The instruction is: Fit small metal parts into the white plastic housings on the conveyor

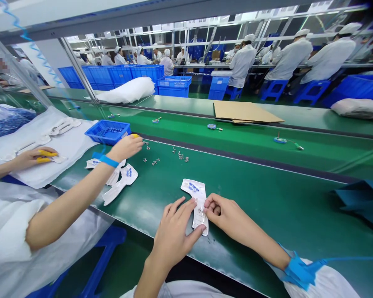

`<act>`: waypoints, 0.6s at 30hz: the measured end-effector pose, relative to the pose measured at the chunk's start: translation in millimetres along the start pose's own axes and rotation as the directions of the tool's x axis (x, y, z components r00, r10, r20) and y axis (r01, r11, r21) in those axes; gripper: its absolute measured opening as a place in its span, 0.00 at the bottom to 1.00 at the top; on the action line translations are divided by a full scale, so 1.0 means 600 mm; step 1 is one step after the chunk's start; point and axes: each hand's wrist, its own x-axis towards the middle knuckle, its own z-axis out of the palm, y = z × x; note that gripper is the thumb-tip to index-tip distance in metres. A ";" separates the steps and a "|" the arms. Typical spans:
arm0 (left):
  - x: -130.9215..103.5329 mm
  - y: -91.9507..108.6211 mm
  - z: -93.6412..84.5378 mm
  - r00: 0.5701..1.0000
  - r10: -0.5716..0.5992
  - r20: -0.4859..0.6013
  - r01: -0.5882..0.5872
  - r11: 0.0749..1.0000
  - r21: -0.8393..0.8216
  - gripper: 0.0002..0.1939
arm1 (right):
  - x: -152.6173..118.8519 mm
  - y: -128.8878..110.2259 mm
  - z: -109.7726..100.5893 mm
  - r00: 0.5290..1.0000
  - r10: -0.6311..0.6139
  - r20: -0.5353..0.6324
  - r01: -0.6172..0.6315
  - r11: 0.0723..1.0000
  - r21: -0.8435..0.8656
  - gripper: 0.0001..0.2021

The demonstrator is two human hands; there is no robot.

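Note:
A curved white plastic shell point(200, 194) lies on the green work surface in front of me, with small blue pieces at its upper end and tiny metal parts midway down. My left hand point(177, 229) steadies the shell, fingertips on its left side and thumb across its lower end. At the shell's right edge, my right hand point(222, 210) has thumb and index finger pinched together; whatever is between them is too small to make out. Beyond the shell lie loose clusters of small metal parts point(180, 156).
A co-worker's hand point(127, 146) with yellow finger covers reaches by a blue bin point(108, 131). More white shells point(123, 184) lie left. Small devices with wires point(211, 126) sit on the green belt point(248, 134). Cardboard point(245, 111) lies behind; dark teal material point(365, 200) is at right.

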 end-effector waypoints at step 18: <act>-0.004 -0.011 0.012 0.998 -0.030 -0.057 0.029 0.999 -0.025 0.23 | 0.004 0.014 0.048 0.994 0.017 -0.111 0.029 0.917 0.399 0.22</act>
